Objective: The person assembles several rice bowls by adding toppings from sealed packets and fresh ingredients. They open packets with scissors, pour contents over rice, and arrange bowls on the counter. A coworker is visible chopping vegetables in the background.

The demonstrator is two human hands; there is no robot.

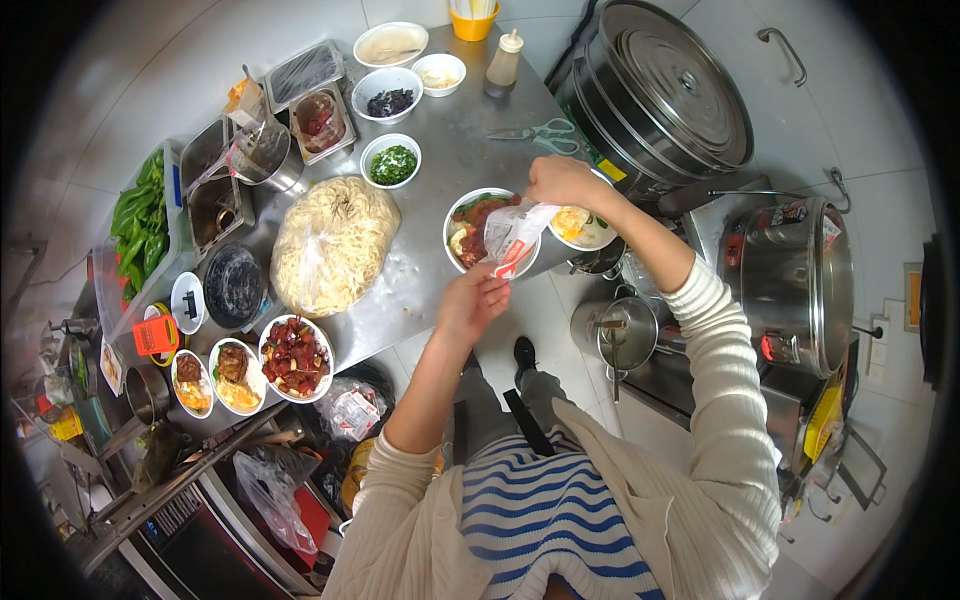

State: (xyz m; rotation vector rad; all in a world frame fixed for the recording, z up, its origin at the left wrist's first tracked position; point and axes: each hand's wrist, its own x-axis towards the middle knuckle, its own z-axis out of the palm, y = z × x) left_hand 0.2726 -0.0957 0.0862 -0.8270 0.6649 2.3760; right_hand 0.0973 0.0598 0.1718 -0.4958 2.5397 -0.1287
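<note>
Over the right end of the steel table, a thin clear-white plastic bag (513, 232) with red print stretches between my two hands. My right hand (562, 186) is closed in a pinch on its upper right end. The fingers of my left hand (476, 302) pinch its lower left edge, palm turned partly up. Beneath the bag sits a white bowl (449, 243) of reddish meat and greens, partly covered by it. Just right of that, a second white bowl (596, 236) with egg and rice is partly hidden by my right wrist.
A big bag of noodles (335, 245) lies on the steel table (440, 150). Scissors (545, 135) and a sauce bottle (504, 62) lie beyond. Filled bowls (296, 357) line the near left edge. Large steel pots (790, 285) stand at right; green peppers (140, 220) fill a bin at left.
</note>
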